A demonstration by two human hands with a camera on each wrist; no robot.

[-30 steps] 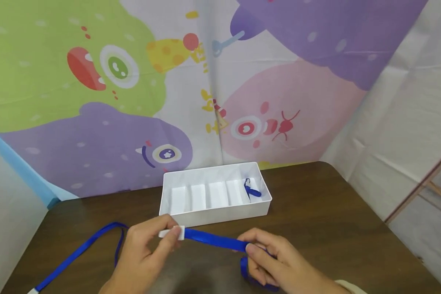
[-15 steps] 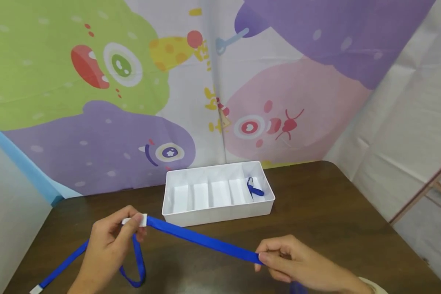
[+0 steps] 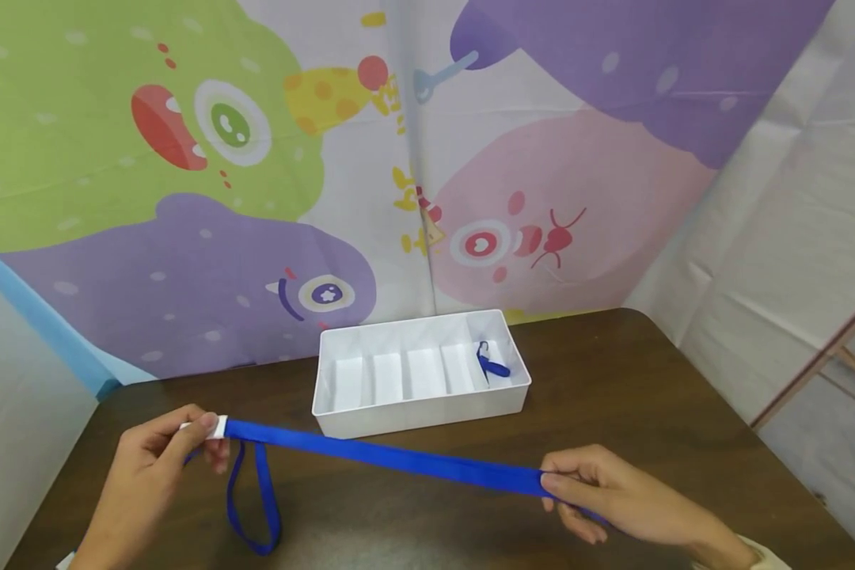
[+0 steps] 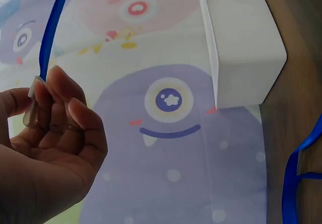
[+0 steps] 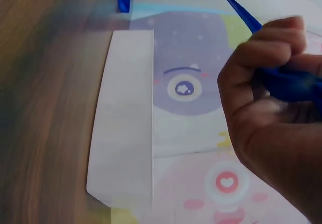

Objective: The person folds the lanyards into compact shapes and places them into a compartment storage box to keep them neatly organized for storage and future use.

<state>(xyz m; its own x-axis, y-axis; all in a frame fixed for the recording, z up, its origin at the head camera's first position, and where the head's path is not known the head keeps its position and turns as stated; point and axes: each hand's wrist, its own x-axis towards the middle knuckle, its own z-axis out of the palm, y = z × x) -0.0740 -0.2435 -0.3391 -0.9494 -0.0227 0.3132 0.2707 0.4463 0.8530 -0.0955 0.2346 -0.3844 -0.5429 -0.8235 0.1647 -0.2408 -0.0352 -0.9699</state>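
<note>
Between my two hands a blue lanyard (image 3: 385, 454) is stretched nearly straight above the table, sloping slightly down to the right. My left hand (image 3: 150, 459) pinches the white plastic clip (image 3: 220, 427) at its left end between thumb and fingers. My right hand (image 3: 613, 491) grips the strap farther along, thumb on top; more blue strap (image 5: 289, 85) runs inside that hand in the right wrist view. Below and beside the left hand, a second blue strap (image 3: 271, 507) lies in a loop on the table, partly hidden by that hand.
A white box (image 3: 427, 417) with several compartments stands at the back of the brown table (image 3: 413, 522). A small blue strap with a metal hook (image 3: 495, 369) lies in its rightmost compartment. Behind hangs a cartoon-printed cloth (image 3: 342, 174). A white end piece (image 3: 66, 560) shows at lower left.
My hands have moved apart, left hand leftward with the clip and right hand rightward along the strap. A longer stretch of lanyard now shows between them.
</note>
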